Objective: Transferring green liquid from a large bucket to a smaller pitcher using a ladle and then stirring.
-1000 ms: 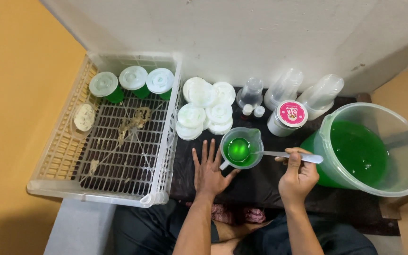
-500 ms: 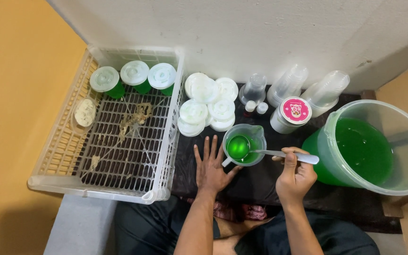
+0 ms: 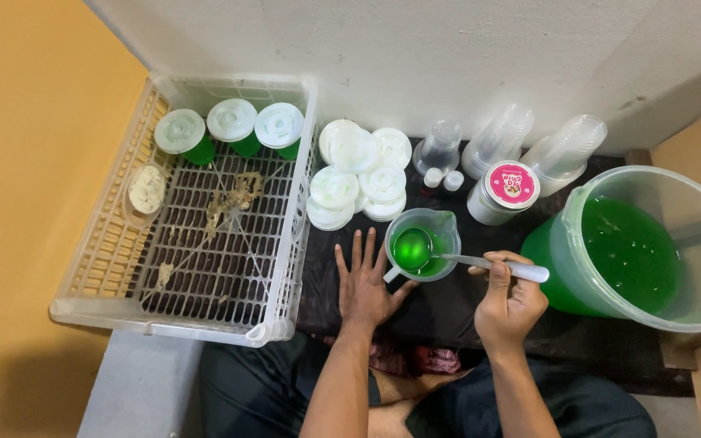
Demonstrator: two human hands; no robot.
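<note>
Ladle (image 3: 415,248) was sitting in the small clear jug (image 3: 422,243), full of green liquid, with the right hand (image 3: 509,298) wrapped around its pale handle. Jug stood on the dark mat (image 3: 448,308) at the middle, just right of the stacked white lids (image 3: 359,182). Left hand (image 3: 364,285) lay flat and spread wide on the mat, thumb beside the jug's handle, holding nothing. So far only three lidded green cups (image 3: 231,130) stood along the far side of the white crate (image 3: 204,320) on the left. Big bucket (image 3: 642,247) on the right looked pretty full still, and the empty clear cups (image 3: 529,146) by the wall were unfilled, so I'd guess plenty remained.
</note>
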